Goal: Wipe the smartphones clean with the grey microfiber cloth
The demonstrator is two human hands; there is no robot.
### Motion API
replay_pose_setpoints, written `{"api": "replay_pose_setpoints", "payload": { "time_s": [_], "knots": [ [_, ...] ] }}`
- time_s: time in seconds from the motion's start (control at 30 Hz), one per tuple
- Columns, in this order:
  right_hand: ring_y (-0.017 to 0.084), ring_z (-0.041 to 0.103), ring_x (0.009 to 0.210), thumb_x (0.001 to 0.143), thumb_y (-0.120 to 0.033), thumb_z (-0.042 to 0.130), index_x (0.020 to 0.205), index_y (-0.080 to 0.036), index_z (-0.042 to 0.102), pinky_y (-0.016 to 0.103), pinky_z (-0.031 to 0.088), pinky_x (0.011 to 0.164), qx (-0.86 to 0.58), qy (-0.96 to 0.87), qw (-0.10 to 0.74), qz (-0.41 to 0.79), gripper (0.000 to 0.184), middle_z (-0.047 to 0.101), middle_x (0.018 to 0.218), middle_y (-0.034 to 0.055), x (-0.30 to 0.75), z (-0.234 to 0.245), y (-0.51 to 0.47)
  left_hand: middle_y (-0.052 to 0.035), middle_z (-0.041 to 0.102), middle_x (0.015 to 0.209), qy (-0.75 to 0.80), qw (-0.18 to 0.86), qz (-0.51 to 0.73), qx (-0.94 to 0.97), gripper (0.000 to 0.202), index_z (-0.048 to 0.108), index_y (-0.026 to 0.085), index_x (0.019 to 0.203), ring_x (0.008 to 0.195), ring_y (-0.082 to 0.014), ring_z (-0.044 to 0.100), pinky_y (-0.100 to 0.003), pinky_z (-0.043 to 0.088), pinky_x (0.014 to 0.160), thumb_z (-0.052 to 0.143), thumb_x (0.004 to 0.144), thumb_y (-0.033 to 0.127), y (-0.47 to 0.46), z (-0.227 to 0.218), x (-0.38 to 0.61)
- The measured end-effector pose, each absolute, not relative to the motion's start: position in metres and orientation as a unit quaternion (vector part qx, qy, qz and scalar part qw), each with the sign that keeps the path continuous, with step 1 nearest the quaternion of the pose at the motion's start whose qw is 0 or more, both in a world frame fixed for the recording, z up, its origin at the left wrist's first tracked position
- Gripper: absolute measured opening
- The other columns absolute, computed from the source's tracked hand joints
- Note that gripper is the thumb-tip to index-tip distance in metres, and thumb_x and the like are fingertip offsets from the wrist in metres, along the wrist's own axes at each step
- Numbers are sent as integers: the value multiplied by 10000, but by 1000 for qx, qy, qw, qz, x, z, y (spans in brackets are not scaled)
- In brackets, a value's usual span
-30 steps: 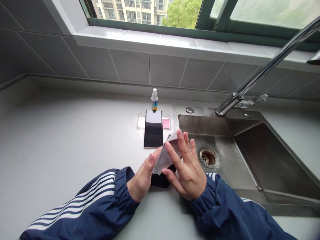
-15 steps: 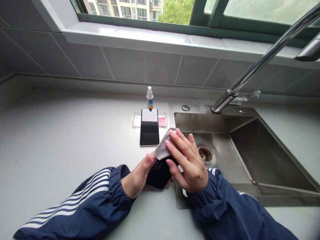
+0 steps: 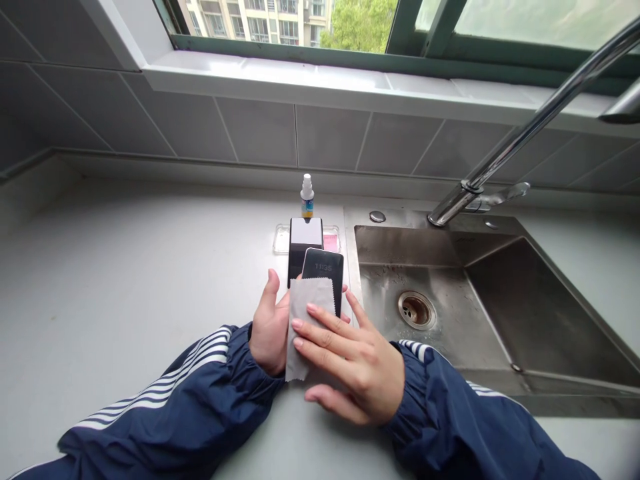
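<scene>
A phone (image 3: 323,263) with a dark screen showing a dim clock lies tilted in my left hand (image 3: 270,330). My left fingertips show at its right edge, and the thumb is raised away from the screen. A grey cleaning cloth (image 3: 310,291) with zigzag edges is spread across the lower screen and hangs past its left side. My right hand (image 3: 355,360) presses flat on the cloth, fingers stretched out and thumb apart. Behind, a second phone (image 3: 306,233) rests on a clear phone case (image 3: 281,239), its lower part hidden by the held phone.
A small spray bottle (image 3: 307,198) stands behind the second phone. Beside that phone is a pink piece (image 3: 331,242) in the case. At the right is a steel sink (image 3: 475,393) with a chrome faucet (image 3: 500,157). The white counter (image 3: 150,267) extends left.
The held phone has turned from its dark back to its screen side. The cloth now lies spread over the screen, and my right hand has moved lower onto it. The view has shifted slightly.
</scene>
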State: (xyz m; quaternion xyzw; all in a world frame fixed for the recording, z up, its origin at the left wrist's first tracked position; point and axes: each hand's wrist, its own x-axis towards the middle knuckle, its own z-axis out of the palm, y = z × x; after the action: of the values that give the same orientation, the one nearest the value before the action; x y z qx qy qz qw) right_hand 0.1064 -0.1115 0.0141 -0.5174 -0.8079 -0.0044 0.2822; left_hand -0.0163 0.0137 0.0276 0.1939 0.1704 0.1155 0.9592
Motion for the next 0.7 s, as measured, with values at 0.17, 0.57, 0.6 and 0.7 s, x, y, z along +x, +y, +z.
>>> {"api": "replay_pose_setpoints", "payload": {
  "time_s": [0.17, 0.57, 0.6, 0.7],
  "knots": [
    [293, 302, 1508, 1014, -401, 484, 1494, -110, 421, 603, 22, 1248, -602, -755, 257, -41, 565, 447, 1545, 149, 121, 17, -110, -150, 567, 1447, 141, 945, 144, 257, 843, 388, 218, 1543, 1362, -349, 506, -493, 393, 1133, 358, 902, 765, 7, 23, -15],
    [316, 348, 1485, 992, -460, 495, 1421, -112, 522, 643, 22, 1238, -534, -799, 278, -9, 553, 532, 1481, 146, 104, 16, -115, -170, 651, 1327, 192, 941, 161, 228, 845, 448, 189, 1497, 1195, -344, 636, -486, 473, 1041, 329, 901, 777, 8, 28, -14],
    [309, 361, 1480, 995, -452, 489, 1407, -114, 536, 643, 16, 1238, -524, -805, 278, 0, 535, 545, 1470, 141, 102, 15, -115, -176, 655, 1318, 203, 942, 158, 214, 858, 435, 191, 1503, 1158, -344, 656, -495, 486, 1018, 310, 898, 787, 9, 30, -14],
    [280, 388, 1469, 1019, -426, 453, 1397, -130, 543, 619, -22, 1246, -525, -804, 281, 6, 488, 551, 1468, 110, 103, 14, -115, -171, 646, 1330, 214, 943, 156, 201, 860, 400, 214, 1525, 1154, -340, 658, -501, 483, 1021, 312, 893, 791, 12, 30, -14]
  ]
}}
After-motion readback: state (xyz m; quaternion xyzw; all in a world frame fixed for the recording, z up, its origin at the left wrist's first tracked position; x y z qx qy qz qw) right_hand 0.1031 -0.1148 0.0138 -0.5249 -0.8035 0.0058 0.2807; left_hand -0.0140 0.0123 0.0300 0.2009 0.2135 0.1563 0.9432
